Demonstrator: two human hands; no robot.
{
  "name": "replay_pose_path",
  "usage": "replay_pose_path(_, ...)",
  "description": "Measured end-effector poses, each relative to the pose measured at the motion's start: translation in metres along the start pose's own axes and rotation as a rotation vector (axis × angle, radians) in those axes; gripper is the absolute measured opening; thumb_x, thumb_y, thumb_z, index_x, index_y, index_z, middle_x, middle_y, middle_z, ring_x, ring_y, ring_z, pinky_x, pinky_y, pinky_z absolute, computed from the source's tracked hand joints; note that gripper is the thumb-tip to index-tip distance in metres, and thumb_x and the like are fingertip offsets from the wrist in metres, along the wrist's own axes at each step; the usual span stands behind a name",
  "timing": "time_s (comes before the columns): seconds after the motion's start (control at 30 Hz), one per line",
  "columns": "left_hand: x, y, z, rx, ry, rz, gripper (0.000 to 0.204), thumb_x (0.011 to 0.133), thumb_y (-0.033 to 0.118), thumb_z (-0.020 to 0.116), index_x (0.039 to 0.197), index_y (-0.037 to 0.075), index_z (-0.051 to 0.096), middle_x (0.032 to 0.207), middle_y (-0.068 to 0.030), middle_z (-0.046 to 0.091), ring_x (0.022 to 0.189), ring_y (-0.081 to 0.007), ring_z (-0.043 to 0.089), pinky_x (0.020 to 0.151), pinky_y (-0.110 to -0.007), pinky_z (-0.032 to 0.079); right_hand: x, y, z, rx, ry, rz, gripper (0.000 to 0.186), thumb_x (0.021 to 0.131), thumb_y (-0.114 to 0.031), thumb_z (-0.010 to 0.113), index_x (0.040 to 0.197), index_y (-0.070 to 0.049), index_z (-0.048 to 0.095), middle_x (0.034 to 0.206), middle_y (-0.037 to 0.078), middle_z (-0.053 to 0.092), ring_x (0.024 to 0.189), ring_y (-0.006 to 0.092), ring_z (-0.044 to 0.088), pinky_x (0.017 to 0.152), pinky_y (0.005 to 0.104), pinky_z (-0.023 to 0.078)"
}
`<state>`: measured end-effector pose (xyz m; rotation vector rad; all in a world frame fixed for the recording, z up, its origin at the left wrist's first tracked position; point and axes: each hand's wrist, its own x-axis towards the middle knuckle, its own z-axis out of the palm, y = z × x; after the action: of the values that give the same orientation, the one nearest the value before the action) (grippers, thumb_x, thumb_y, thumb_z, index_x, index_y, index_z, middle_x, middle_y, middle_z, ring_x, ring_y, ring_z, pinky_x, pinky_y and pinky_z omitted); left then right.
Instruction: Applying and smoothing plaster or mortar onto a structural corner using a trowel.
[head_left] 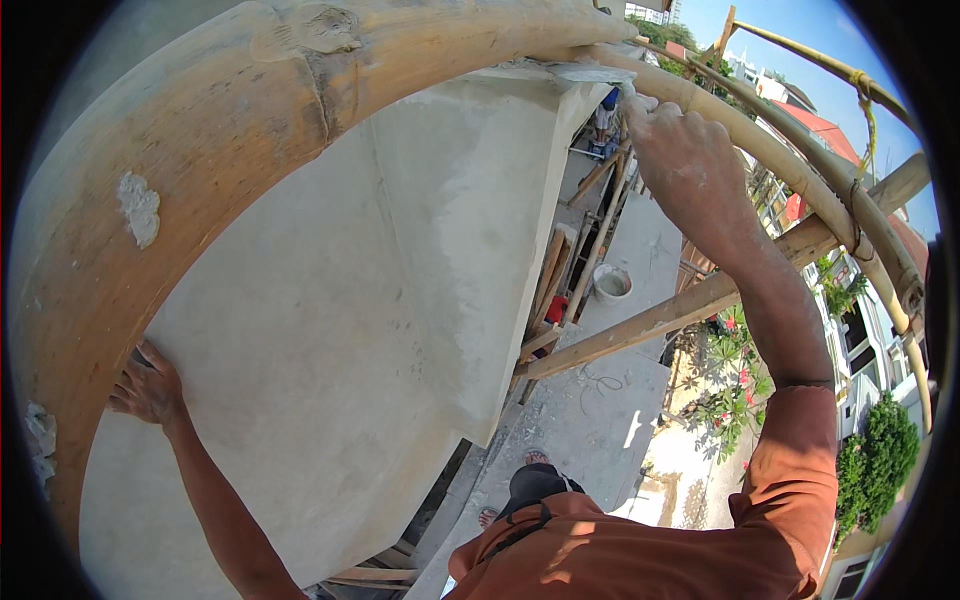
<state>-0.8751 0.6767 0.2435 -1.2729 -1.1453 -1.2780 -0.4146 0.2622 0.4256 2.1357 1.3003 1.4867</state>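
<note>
At far end of grey wall (290,290): flat-bladed tool (593,74), held in R hand (688,160). L hand (150,385) by wall's L side, can't tell if holding smth. Best keep tool flat, press. even.

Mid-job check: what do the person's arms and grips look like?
The left grip and right grip wear no gloves; pale smears mark the right. The right arm has a short rust-orange sleeve; the left arm is bare as far as it shows.

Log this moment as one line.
left hand: beside bamboo pole | right hand: gripping trowel | bucket: on walkway
</note>
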Motion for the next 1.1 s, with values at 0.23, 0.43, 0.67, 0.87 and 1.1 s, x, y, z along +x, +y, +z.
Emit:
replay_pose_path(0.23,0.007,0.013,-0.006,-0.012,-0.013,-0.015,0.055,0.099,0.051,0.045,0.146,0.021,0.043,0.148,-0.0009,0.041,0.140,-0.0230,0.034,0.110,-0.061,0.027,0.065,-0.055,0.047,0.135,0.104,-0.034,0.040,0.086,-0.005,0.053,0.124,0.006,0.057,0.074,0.017,0.067,0.069,0.0291,0.070,0.056,0.0400,0.056)
replay_pose_path(0.43,0.013,0.019,-0.017,-0.100,0.100,0.012,0.054,0.099,0.050,0.046,0.145,0.021,0.045,0.147,-0.0004,0.042,0.140,-0.0230,0.036,0.108,-0.062,0.028,0.088,-0.082,0.065,0.286,0.035,-0.031,0.031,0.086,-0.007,0.053,0.112,0.007,0.060,0.076,0.017,0.068,0.072,0.0306,0.070,0.058,0.0402,0.057)
replay_pose_path(0.67,0.014,0.016,-0.016,-0.062,0.062,0.012,0.055,0.098,0.049,0.048,0.145,0.021,0.044,0.148,-0.0001,0.042,0.141,-0.0220,0.035,0.108,-0.062,0.028,0.090,-0.089,0.058,0.342,-0.067,0.015,0.016,0.084,-0.008,0.056,0.090,0.000,0.068,0.086,0.018,0.071,0.084,0.0306,0.072,0.071,0.0390,0.057)
replay_pose_path(0.87,0.015,0.021,-0.018,-0.117,0.107,0.011,0.055,0.098,0.049,0.048,0.145,0.022,0.045,0.147,-0.0003,0.044,0.141,-0.0220,0.035,0.107,-0.061,0.029,0.068,-0.071,0.063,0.262,0.027,-0.012,0.012,0.084,-0.008,0.056,0.088,-0.001,0.066,0.079,0.015,0.069,0.078,0.0280,0.071,0.067,0.0372,0.057)
replay_pose_path(1.1,0.005,0.007,-0.010,-0.039,0.009,-0.020,0.055,0.098,0.050,0.047,0.145,0.021,0.045,0.146,-0.0010,0.044,0.139,-0.0233,0.036,0.108,-0.061,0.028,0.043,-0.044,0.033,0.119,-0.035,0.030,0.012,0.084,-0.007,0.056,0.087,-0.001,0.065,0.079,0.016,0.069,0.076,0.0275,0.071,0.065,0.0370,0.057)
